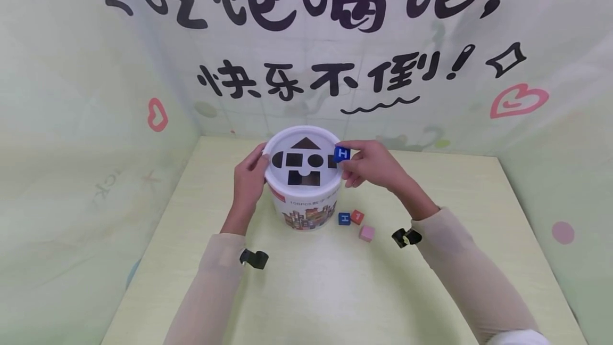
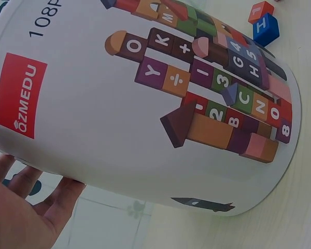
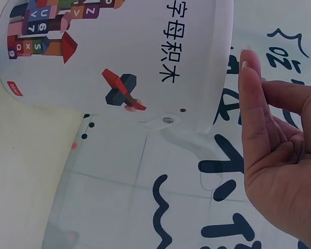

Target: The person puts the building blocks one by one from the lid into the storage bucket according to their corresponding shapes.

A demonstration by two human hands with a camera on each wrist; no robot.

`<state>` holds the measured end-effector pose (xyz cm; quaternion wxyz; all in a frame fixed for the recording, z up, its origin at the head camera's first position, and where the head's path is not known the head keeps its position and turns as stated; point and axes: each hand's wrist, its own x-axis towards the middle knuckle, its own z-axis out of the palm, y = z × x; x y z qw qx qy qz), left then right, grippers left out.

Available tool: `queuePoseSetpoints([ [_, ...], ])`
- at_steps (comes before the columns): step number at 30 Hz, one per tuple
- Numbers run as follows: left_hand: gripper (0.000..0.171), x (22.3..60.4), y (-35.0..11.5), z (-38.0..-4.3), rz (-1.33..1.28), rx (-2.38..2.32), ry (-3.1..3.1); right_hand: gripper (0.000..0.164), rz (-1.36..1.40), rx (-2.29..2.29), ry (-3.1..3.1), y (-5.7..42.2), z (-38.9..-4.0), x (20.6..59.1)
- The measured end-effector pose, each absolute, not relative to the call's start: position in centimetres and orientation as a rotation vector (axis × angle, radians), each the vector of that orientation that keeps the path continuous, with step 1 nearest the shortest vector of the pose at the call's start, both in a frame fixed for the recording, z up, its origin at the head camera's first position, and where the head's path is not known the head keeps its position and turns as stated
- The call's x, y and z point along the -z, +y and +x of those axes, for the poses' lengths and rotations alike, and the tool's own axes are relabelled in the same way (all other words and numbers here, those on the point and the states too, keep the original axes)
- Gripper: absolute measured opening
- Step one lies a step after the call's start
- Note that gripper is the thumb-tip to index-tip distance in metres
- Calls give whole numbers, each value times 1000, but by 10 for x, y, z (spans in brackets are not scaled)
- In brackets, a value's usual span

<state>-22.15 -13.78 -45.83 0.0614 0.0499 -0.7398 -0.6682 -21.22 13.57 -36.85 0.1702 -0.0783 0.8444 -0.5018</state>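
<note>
A white bucket [image 1: 306, 198] printed with toy-block pictures stands upright, its lid [image 1: 323, 139] cut with dark shaped holes. My left hand [image 1: 249, 182] holds the bucket's left side near the rim; in the left wrist view its fingers [image 2: 65, 205] lie against the wall. Between thumb and fingers, my right hand [image 1: 375, 165] pinches a blue block [image 1: 342, 154] marked with a white H. That block overlaps the square hole at the lid's right edge. From the right wrist camera, the right hand [image 3: 277, 140] appears beside the rim, with the block mostly hidden.
Right of the bucket's base, a second blue H block [image 1: 344, 219], a red block [image 1: 357, 217] and a pink block [image 1: 367, 233] lie on the pale table [image 1: 306, 292]. Printed curtains [image 1: 297, 111] enclose its back and sides. Both wrists carry small black devices [image 1: 254, 259].
</note>
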Motion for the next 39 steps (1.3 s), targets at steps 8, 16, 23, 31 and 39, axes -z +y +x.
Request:
queuePoseSetpoints([
  [8,38,459,-139,-222,139,2037,-2221,47,-319,1393,2406,115,-218,364],
  [16,38,457,-137,-224,139,2019,-2239,49,-366,1351,2388,91,-225,366],
  [23,38,457,-137,-223,156,2013,-2258,47,-396,1342,2375,72,-230,371],
  [31,39,458,-139,-220,149,2014,-2281,48,-490,1328,2383,58,-237,386],
  [39,39,458,-139,-219,148,2028,-2281,48,-489,1247,2459,51,-241,388],
])
